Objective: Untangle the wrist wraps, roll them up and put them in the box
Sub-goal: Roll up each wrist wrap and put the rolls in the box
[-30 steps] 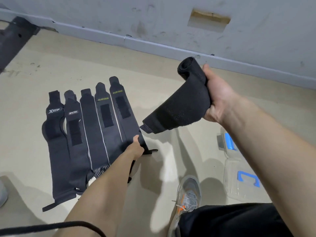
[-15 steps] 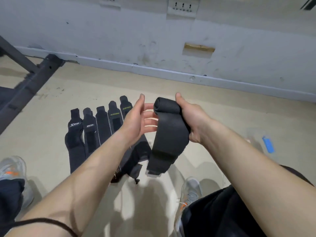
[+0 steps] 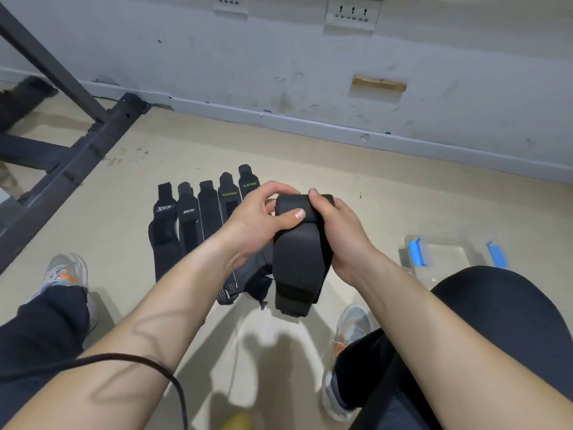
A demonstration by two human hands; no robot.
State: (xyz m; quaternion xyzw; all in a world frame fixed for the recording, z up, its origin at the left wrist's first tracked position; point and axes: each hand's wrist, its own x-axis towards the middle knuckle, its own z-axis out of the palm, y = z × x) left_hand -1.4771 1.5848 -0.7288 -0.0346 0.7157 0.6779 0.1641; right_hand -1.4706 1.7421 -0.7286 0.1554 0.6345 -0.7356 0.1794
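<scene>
Left hand (image 3: 259, 217) has closed in; now both it and the right hand (image 3: 338, 231) pinch the wrist wrap (image 3: 299, 256), thumbs curled over its rolled top to keep the coil tight.

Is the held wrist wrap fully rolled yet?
Partly: left hand and right hand grip the wrist wrap at its rolled top; tail hangs loose.

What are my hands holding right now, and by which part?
Both the left hand and the right hand grip one black wrist wrap at its rolled upper end; the unrolled tail hangs free below.
</scene>
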